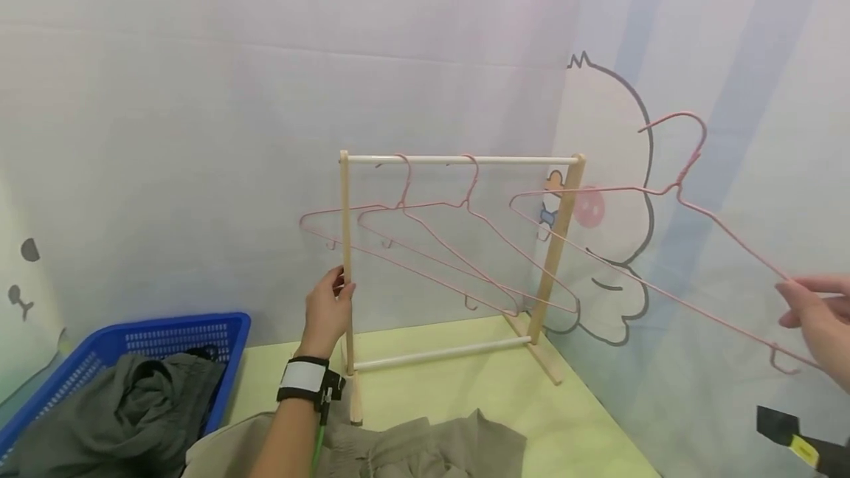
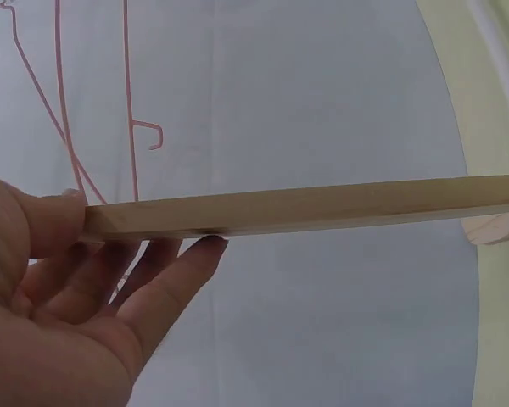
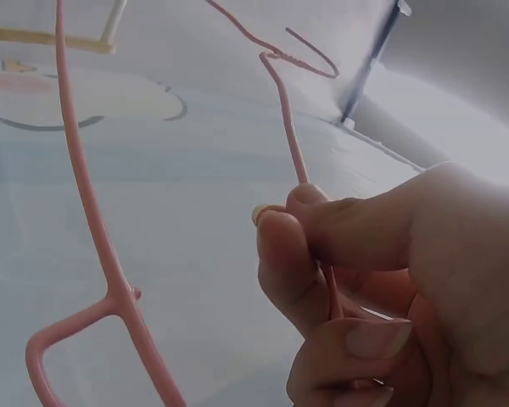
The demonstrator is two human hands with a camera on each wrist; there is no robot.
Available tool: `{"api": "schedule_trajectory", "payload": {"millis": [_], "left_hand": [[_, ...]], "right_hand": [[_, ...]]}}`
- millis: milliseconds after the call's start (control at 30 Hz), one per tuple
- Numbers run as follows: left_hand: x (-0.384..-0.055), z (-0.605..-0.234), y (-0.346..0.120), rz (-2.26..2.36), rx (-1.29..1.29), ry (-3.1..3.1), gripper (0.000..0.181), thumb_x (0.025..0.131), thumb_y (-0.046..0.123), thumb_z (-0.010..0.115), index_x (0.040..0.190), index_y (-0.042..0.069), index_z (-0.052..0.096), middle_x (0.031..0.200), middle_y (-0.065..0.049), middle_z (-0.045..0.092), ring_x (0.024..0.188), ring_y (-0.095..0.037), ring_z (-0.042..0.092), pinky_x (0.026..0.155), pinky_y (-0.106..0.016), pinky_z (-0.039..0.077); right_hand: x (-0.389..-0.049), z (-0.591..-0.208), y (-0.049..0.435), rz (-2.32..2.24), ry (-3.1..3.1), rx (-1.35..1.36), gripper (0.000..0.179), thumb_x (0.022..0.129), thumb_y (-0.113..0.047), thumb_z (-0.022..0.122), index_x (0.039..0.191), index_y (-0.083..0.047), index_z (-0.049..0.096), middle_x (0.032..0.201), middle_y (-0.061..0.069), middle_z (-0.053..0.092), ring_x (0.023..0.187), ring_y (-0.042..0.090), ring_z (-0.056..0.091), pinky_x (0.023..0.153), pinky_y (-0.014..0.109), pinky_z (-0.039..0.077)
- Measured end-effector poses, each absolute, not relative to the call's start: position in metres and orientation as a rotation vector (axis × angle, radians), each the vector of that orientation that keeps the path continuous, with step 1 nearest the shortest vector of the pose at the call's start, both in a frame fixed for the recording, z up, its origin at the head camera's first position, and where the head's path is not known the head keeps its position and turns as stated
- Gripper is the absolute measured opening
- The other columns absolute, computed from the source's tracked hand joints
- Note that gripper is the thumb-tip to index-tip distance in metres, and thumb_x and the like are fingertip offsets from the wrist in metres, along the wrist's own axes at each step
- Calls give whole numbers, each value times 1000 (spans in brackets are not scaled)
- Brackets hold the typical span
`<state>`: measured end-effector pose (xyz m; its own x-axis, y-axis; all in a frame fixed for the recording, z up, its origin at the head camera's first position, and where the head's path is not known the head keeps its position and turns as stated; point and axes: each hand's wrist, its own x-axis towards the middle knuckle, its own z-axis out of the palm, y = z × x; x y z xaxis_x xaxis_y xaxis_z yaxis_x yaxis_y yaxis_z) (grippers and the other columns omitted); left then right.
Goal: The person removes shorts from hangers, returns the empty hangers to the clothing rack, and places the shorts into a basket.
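Note:
My left hand (image 1: 330,310) grips the left wooden post of a small clothes rack (image 1: 458,160). In the left wrist view the thumb lies on one side of the post (image 2: 322,206) and the fingers on the other. At the right edge my right hand (image 1: 820,316) pinches a pink wire hanger (image 1: 724,223) by one shoulder, its hook up and apart from the rack. The right wrist view shows thumb and index finger on the hanger's wire (image 3: 290,140). Two more pink hangers, one left (image 1: 438,238) and one right (image 1: 505,238), hang from the white top rail.
A blue basket (image 1: 242,330) with dark green clothing (image 1: 142,404) stands at left. Greyish-green garments (image 1: 425,452) lie in front of the rack on the yellow table (image 1: 458,389). Printed curtains (image 1: 265,116) stand behind and to the right.

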<state>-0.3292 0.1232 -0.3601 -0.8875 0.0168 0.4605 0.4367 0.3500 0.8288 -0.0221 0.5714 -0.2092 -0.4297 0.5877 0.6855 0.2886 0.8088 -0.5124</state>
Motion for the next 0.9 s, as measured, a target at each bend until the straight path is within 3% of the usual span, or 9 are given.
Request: {"api": "schedule_trajectory", "payload": {"millis": [100,133,233,300,633,900], "left_hand": [[-332,-362,124,-1562,-381,-2223,40,107,10,57,145,-1,55,130,-25,65,121,-40,63,94,-54,56],[-333,-363,124,-1562,-379,-2215,39,107,10,57,144,-1,56,128,-24,66,119,-40,64,93,-54,57],[-334,-364,124,-1553,-380,-2200,38,107,10,58,143,-3,58,125,-25,67,116,-40,66,90,-54,58],[-335,-364,125,-1554,-382,-2201,39,107,10,58,143,-3,58,125,-26,67,116,-40,66,90,-53,58],[-334,-364,126,-1575,-373,-2206,41,107,10,58,146,-2,56,126,-25,67,116,-39,67,90,-52,58],[-335,-365,125,-1587,-378,-2210,42,107,10,57,147,-3,55,127,-25,67,116,-39,67,90,-52,58]], "right_hand": [[-31,-208,569,428,-2143,-626,39,109,-20,54,132,10,58,69,9,69,62,-5,43,51,22,33],[-35,-207,567,435,-2193,-628,43,110,-25,52,134,10,57,78,21,70,66,3,48,52,25,35],[-49,-203,562,385,-2294,-631,51,110,-35,50,137,8,57,97,27,73,77,25,60,55,30,38],[-61,-200,559,335,-2331,-606,52,109,-39,51,134,6,59,101,26,74,84,37,61,57,33,38],[-127,-192,550,326,-2395,-316,41,106,-37,57,117,0,69,86,16,77,70,28,57,51,34,36],[-155,-197,544,455,-2483,-284,37,106,-34,59,116,0,70,87,14,77,81,31,58,56,34,39]]}}
